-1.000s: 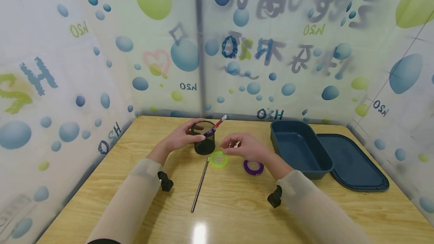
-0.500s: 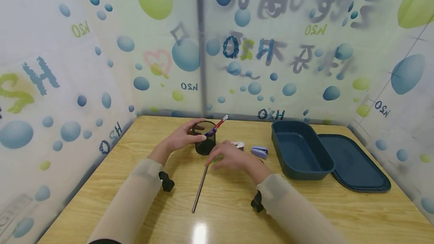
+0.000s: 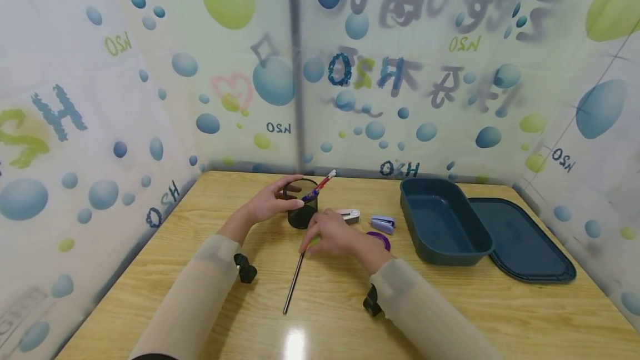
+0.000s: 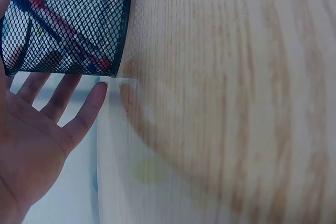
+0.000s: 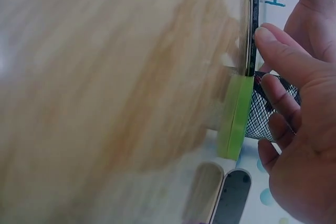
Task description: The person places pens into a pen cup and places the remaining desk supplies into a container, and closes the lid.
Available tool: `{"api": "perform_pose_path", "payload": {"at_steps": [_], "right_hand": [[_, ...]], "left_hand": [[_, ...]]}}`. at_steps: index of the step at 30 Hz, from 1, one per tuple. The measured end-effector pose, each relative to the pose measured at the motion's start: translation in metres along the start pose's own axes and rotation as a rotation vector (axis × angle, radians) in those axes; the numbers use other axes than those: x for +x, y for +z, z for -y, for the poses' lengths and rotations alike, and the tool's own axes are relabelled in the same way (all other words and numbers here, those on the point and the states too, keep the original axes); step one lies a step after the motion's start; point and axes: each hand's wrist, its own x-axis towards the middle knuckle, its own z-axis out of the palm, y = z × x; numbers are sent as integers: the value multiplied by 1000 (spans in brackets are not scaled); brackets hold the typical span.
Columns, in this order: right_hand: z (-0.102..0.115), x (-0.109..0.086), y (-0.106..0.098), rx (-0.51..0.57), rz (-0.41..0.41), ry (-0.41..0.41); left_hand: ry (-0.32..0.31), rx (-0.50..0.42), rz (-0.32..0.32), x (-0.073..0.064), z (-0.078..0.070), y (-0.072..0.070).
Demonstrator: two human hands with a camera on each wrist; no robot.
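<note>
My left hand (image 3: 267, 201) grips the black mesh pen cup (image 3: 302, 216), thumb at the near rim and fingers round the far side. Inside lean a red pencil (image 3: 325, 181) and a blue pen or pencil. My right hand (image 3: 332, 233) is over the top end of a dark pencil (image 3: 294, 285) lying on the table. In the right wrist view the thumb tip (image 5: 266, 35) is right at the pencil (image 5: 253, 19), the other fingers loosely bent. A yellow-green tape roll (image 5: 241, 114) lies under this hand, mostly hidden in the head view.
Right of the cup are a small white oblong thing (image 3: 350, 215), a lavender mini stapler (image 3: 382, 224) and a purple tape roll (image 3: 381, 239). Farther right stand a dark blue bin (image 3: 447, 257) and its flat lid (image 3: 525, 238). Patterned curtains border the table (image 3: 225, 315).
My right hand has moved left and toward me, from beside the cup to the pencil's top end, uncovering the stapler. My left hand keeps its place on the cup.
</note>
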Motion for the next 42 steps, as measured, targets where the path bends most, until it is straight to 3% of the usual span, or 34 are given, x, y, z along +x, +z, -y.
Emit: {"api": "perform_pose_path", "payload": {"at_steps": [4,9,14,22,26,36,42], "right_hand": [[-1,3,4,-17,4,-23],[18,2,0,-5,39,-11],[21,5,11,-83,42,-77],[50,1,8,-94,172,-114],[48,-1,9,-69,203,-132],[27,-14,-5,-56,193,-99],[21,-23,-12,47,238,-69]], "left_hand": [[-4,9,-2,-1,-1,0],[-1,5,0,-1,-2,0],[14,8,-1,0,0,0],[-7,24,-21,0,1,0],[-38,37,-34,0,0,0],[-43,20,-22,2,3,0],[-46,20,-22,0,1,-1]]}}
